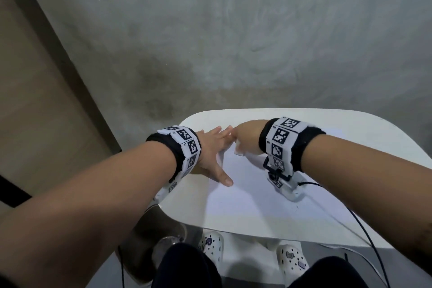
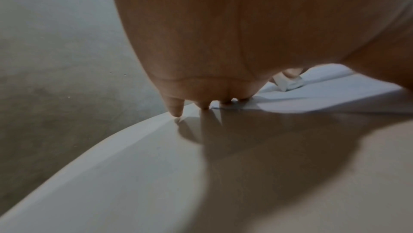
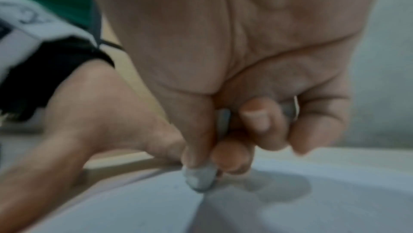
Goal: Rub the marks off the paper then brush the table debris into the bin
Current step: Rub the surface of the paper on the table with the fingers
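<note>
A white sheet of paper [image 1: 257,196] lies on the small white table [image 1: 339,131]. My left hand [image 1: 215,147] lies flat with spread straight fingers, pressing the paper's far left corner down [image 2: 225,104]. My right hand [image 1: 245,138] grips a white eraser [image 1: 239,148] at the paper's far edge, close to the left fingertips. In the right wrist view the eraser's grey, worn tip [image 3: 200,177] touches the paper [image 3: 290,210], pinched between thumb and curled fingers. The eraser [image 2: 288,82] shows small in the left wrist view. No marks are visible on the paper.
A glossy dark round container [image 1: 152,241] stands on the floor under the table's near left corner. Black cables [image 1: 364,234] trail over the table's right side. My feet in white clogs [image 1: 292,262] are under the table. Grey concrete floor [image 1: 233,30] lies beyond.
</note>
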Demonstrator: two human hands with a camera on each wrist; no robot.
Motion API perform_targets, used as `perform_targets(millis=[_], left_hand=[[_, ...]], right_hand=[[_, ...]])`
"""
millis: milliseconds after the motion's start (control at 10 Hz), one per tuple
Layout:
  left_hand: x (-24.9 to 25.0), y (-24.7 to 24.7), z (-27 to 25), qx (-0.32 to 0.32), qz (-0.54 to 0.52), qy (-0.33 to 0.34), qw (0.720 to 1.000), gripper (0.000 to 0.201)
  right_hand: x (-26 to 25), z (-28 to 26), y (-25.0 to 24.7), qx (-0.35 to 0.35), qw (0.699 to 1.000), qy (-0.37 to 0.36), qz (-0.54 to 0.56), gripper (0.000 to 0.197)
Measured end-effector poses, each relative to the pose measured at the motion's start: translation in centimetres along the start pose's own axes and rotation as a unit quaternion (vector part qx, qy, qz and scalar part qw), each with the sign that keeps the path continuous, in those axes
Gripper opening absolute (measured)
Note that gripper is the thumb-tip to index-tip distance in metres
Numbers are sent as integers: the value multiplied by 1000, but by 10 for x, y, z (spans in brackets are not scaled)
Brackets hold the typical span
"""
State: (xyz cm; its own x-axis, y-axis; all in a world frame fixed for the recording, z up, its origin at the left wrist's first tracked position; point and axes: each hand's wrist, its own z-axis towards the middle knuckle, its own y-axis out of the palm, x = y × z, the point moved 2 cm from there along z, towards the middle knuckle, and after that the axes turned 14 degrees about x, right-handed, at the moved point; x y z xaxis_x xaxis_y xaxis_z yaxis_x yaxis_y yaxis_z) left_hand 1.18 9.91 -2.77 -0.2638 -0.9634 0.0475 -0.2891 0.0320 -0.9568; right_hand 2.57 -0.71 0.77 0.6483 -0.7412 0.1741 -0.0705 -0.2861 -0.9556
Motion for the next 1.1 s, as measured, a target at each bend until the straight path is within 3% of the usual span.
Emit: perform_targets(millis=[100,300,400,500,700,800,900,1000,1100], left_hand=[[-6,2,-1,0,-31,-68,997,135],[-1,1,1,-7,0,-7,1000,131],[-1,3,1,0,13,-5,1000,130],[-7,7,6,-13,25,-1,1000,132],[-6,12,7,3,35,1,999,132],[-8,13,8,-1,28,-3,1000,133],[-5,12,8,-2,38,-3,999,131],[-7,11,7,-3,39,1,999,130],[-7,12,7,-1,29,-5,1000,131]], right_hand=[[-10,-9,-3,25,999,-25,38,41],[3,-9,-1,33,998,-7,47,39],[-7,-23,10,11,997,-61,35,39],[6,-18,2,19,1000,-13,-5,33],[-9,-30,9,-47,996,-70,8,37],[14,-25,3,14,1000,-5,-19,32],[-5,-38,10,-9,998,-61,-21,30],[4,-35,9,-43,998,-48,6,30],[19,-33,6,24,1000,-5,-11,28]])
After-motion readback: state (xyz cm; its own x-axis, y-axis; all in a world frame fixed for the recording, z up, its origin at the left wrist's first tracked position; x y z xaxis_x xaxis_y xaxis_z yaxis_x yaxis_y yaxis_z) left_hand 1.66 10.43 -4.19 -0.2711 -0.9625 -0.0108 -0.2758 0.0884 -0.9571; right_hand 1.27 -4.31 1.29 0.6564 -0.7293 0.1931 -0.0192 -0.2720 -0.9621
